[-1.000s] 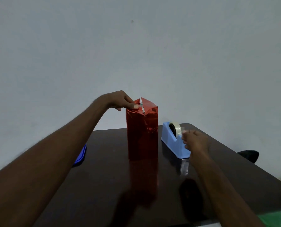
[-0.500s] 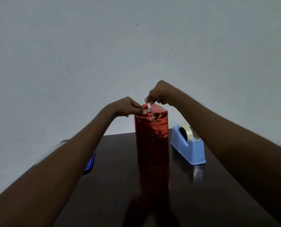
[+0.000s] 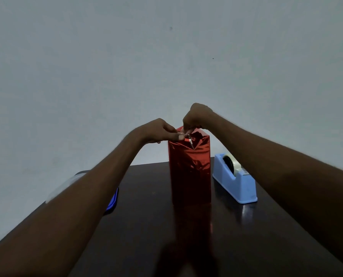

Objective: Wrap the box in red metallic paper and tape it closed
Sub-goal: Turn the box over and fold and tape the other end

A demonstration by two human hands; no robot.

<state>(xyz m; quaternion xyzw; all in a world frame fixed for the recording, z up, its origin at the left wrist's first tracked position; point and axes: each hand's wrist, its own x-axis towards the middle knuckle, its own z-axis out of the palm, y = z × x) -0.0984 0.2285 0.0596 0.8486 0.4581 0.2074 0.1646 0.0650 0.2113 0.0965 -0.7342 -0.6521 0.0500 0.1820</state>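
Where both hands (image 3: 178, 130) pinch, the red-wrapped box (image 3: 189, 170) crinkles.

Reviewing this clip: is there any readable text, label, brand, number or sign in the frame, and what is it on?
None can be read.
Red wrapped box: plain metallic paper, no print visible.
Blue tape dispenser: no legible brand or label; a pale patch near its cutter end is too blurred to tell.
Blue object at the table's left edge: mostly hidden behind the left arm, no text shows.
Dark table and wall: no signs or numbers.
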